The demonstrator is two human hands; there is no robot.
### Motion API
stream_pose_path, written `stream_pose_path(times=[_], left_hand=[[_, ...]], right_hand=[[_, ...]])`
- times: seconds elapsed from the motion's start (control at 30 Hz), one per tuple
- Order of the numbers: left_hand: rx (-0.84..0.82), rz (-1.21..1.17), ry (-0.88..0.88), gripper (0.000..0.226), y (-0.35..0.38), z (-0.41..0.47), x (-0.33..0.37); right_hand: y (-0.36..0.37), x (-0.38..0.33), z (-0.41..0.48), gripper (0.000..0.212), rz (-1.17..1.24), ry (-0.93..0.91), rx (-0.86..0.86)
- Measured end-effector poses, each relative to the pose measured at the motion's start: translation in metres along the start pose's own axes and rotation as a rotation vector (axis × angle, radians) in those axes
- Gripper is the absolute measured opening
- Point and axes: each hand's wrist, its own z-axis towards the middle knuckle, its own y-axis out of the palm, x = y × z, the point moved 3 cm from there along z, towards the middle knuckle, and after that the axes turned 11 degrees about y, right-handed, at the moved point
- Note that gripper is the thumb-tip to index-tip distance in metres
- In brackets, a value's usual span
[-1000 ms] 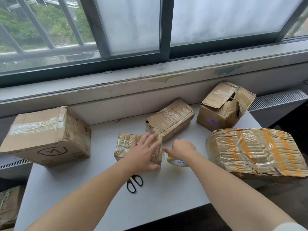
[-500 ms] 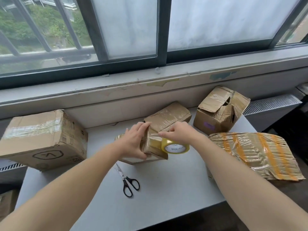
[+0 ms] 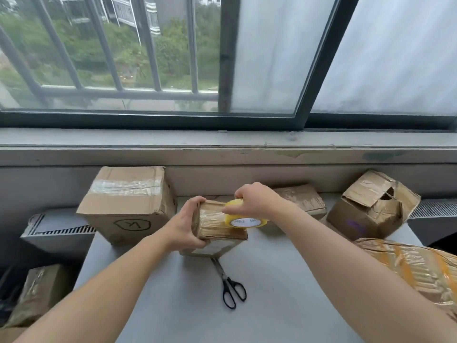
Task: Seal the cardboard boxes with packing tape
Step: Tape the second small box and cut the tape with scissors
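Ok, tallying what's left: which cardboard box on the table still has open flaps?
The crumpled brown cardboard box at the back right: its torn flaps gape around a dark hole, and none of the rest shows such a gap.

Head view, down over table (image 3: 284,305), facing window (image 3: 267,58), edges seemingly warped

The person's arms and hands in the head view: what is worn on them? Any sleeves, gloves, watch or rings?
Nothing worn shows. The left arm and the right arm are bare up to the picture's edge, without sleeves. The left hand and the right hand have no glove; no watch, bracelet or ring is visible.
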Motion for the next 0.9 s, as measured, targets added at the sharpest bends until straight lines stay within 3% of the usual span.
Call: stream_pose_path(times=[0.3, 0.57, 0.7, 0.9], left_hand=[[0.035, -0.143, 0.023, 0.109, -0.015, -0.030, -0.037], [-0.006, -0.237, 0.043, 0.106, -0.018, -0.025, -0.038], [-0.006, -0.280, 0.037, 0.106, -0.017, -0.023, -0.040], [-0.005, -0.325, 0.009, 0.107, -0.017, -0.022, -0.045]], right_hand=[[0.006, -0.061, 0.013, 0.052, -0.395, -0.030, 0.058], [-0.003, -0.029, 0.015, 0.077, -0.376, 0.154, -0.043], [0.004, -0.019, 0.015, 0.065, -0.253, 0.176, -0.089], [0.007, -0.014, 0.021, 0.067, -0.186, 0.157, -0.112]])
